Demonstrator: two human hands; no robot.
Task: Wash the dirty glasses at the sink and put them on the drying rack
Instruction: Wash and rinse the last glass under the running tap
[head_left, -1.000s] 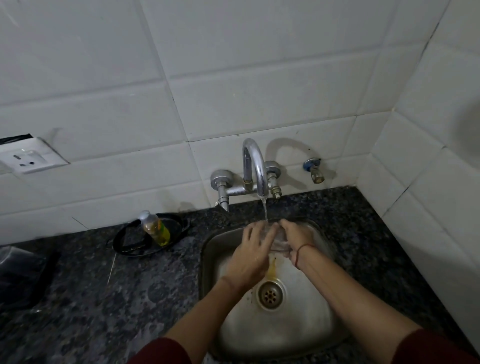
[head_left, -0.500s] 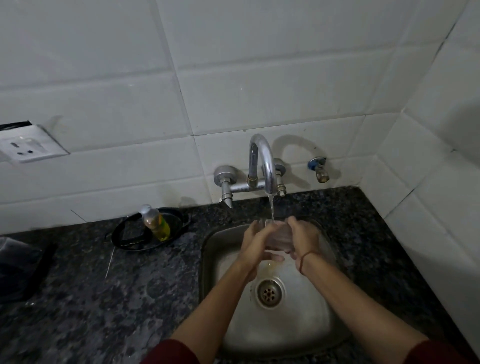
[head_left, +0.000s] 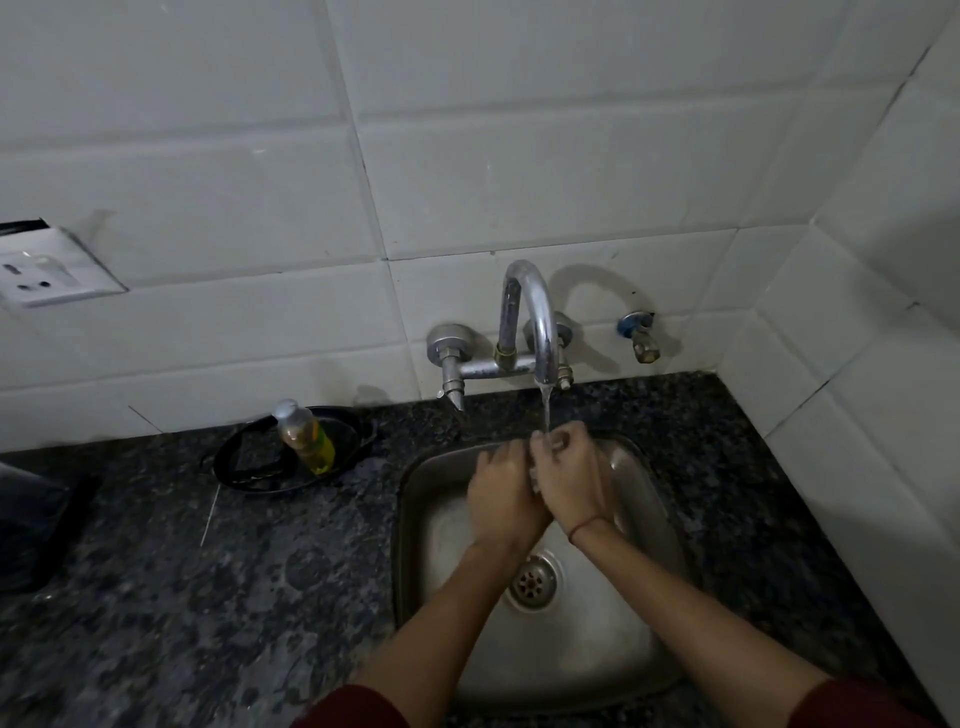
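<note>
**Current step: rinsing.** A thin water stream (head_left: 545, 410) falls from the faucet (head_left: 535, 312) onto both hands, which are held together over the far part of the sink (head_left: 410, 499).

**Position of the work item.** The glass (head_left: 555, 442) sits between the two hands, directly under the stream and above the basin. Only a small pale patch of it shows between the fingers. Its orientation and cleanliness cannot be determined.

**Hand state.**
- Right hand (head_left: 569, 478): fingers are curled round the glass and grip it.
- Left hand (head_left: 501, 493): pressed against the near-left side of the right hand and blurred. Whether it grips the glass or only rubs it cannot be told.

**Surroundings.** A soap bottle (head_left: 304, 436) lies in a black dish (head_left: 244, 462) on the table (head_left: 208, 597), left of the sink. The drain (head_left: 532, 579) lies near of the hands.

**Progress assessment.**
- Judged in progress: washing of one glass, at the rinse stage.
- Not yet done: transfer of this glass to the drying rack. No rack is in view, and no other glasses, washed or dirty, are visible, so the remaining count cannot be stated.
- The faucet is running and will need to be closed at the end.
</note>
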